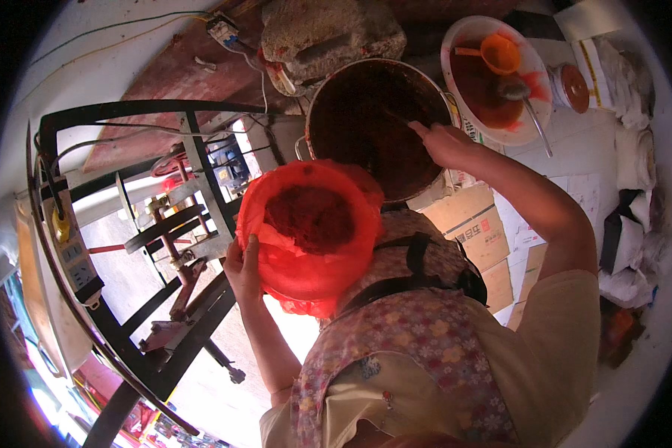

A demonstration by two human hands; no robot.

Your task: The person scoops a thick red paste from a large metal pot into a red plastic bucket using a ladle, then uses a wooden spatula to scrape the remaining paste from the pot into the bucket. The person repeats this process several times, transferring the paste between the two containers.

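Left hand [244,267]: fingers grip red plastic-lined basin [313,270], eight o'clock. Right hand [449,145]: index extends over stockpot [334,93], three o'clock; grip unclear.

Red-lined bowl [295,267], dark-red contents [310,216], near round pot [342,81]

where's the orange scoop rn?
Head view, upper right: the orange scoop is in the white basin, just above the metal ladle and right of the large pot.

Bright red bag [306,273], pinkish floral apron [425,336]
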